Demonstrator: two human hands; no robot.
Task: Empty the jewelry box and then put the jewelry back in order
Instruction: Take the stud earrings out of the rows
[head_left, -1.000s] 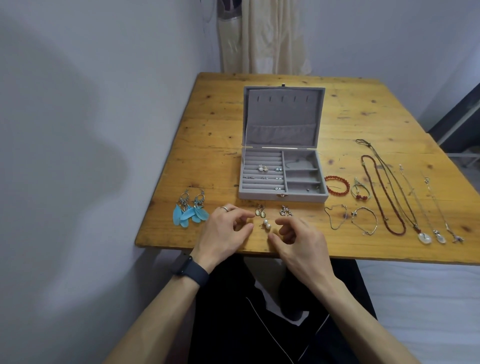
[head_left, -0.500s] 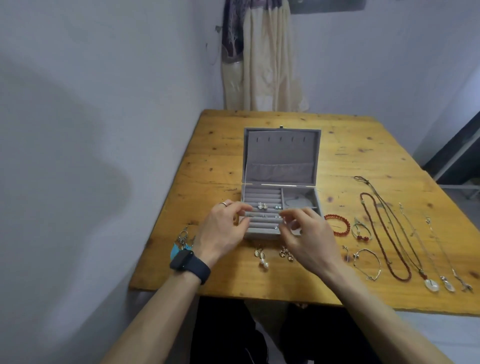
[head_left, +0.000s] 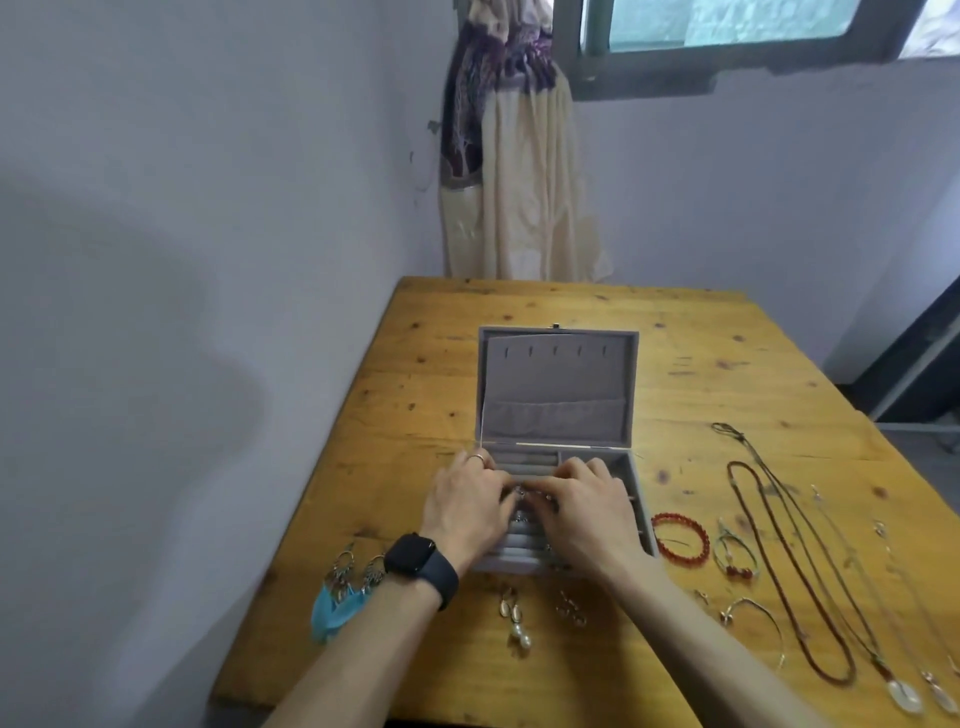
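Observation:
The grey velvet jewelry box (head_left: 556, 379) stands open in the middle of the wooden table (head_left: 426, 395), lid upright. My left hand (head_left: 467, 512) and my right hand (head_left: 587, 514) are both over its left padded-roll section. Their curled fingertips meet and pinch at a small stud earring (head_left: 521, 498) set in the rolls; motion blur hides the detail. Blue feather earrings (head_left: 337, 597), pearl drop earrings (head_left: 517, 621) and small silver earrings (head_left: 571, 608) lie in front of the box.
To the right of the box lie a red bead bracelet (head_left: 680, 538), a thin bangle (head_left: 753, 618), a dark red bead necklace (head_left: 774, 561) and several pendant chains (head_left: 883, 597). A wall runs close along the table's left side. A tied curtain (head_left: 524, 197) hangs behind.
Both hands rose from the table's front edge into the box and closed together over the rolls. The camera tilted up, so the window shows now.

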